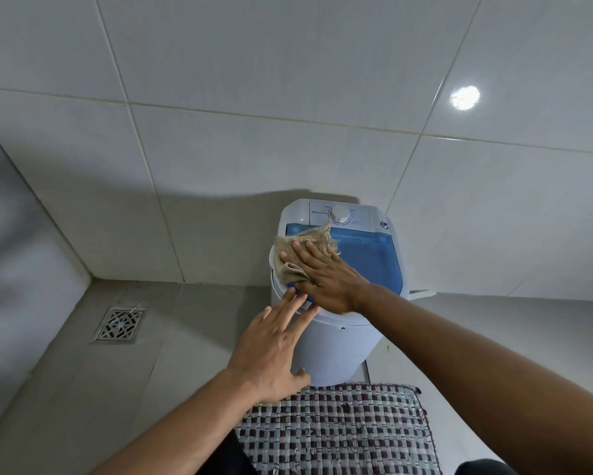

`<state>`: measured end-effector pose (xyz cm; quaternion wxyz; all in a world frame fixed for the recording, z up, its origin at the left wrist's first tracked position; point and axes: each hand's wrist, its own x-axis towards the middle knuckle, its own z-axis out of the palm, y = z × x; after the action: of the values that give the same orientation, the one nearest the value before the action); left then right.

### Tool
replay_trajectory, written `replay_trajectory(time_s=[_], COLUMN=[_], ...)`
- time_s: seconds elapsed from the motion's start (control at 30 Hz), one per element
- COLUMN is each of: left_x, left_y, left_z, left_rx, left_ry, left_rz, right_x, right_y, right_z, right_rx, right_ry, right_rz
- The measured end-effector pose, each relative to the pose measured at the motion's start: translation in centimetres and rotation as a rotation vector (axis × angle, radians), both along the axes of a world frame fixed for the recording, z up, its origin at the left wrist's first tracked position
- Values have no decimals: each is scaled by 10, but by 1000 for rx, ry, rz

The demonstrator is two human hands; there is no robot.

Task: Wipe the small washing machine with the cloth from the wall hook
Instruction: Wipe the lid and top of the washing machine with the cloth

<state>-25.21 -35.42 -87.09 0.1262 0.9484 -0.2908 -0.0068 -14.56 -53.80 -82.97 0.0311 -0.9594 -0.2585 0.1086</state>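
Observation:
The small washing machine (336, 344) is a white tub with a translucent blue lid (374, 258) and a white dial (339, 214) at the back; it stands on the floor against the tiled wall. A beige, frayed cloth (295, 248) lies on the lid's left side. My right hand (326, 275) presses flat on the cloth, fingers spread, palm down. My left hand (271, 347) rests open against the machine's front left side, fingertips touching the rim below the cloth.
A square metal floor drain (118, 325) sits in the floor to the left. A checked woven mat (339, 430) lies in front of the machine. Tiled wall (254, 97) behind, with a light reflection at the upper right.

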Motion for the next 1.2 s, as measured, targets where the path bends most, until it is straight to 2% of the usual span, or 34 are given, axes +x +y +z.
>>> replay_trajectory(time_s=[0.2, 0.33, 0.47, 0.57, 0.7, 0.77, 0.87, 0.93, 1.03, 1.1, 1.2], left_x=[-1, 0, -2, -2, -1, 1, 2, 1, 2, 1, 1], left_y=[1, 0, -1, -1, 1, 2, 2, 2, 2, 2, 2], left_z=[3, 0, 0, -2, -5, -7, -9, -10, -12, -13, -13], left_rx=[33, 26, 2, -10, -8, -8, -20, -23, -39, -30, -22], left_ry=[-13, -12, -20, -16, -27, -38, -44, -49, -62, -61, -54], left_rz=[-7, -7, -3, 1, -5, -13, -20, -25, -24, -25, -26], right_x=[-31, -56, -71, -69, -52, -39, -16, 2, 28, 36, 44], right_y=[-2, 1, 0, -11, -40, -54, -69, -72, -75, -77, -79], right_z=[8, 37, 46, 43, 41, 51, 75, 87, 80, 62, 21], right_rx=[100, 300, 475, 945, 1651, 1854, 2009, 1822, 1104, 729, 404], right_ry=[99, 262, 262, 416, 589, 529, 276, 54, -224, -237, -87], right_rz=[-20, -206, -295, -462, -890, -952, -957, -971, -916, -781, -554])
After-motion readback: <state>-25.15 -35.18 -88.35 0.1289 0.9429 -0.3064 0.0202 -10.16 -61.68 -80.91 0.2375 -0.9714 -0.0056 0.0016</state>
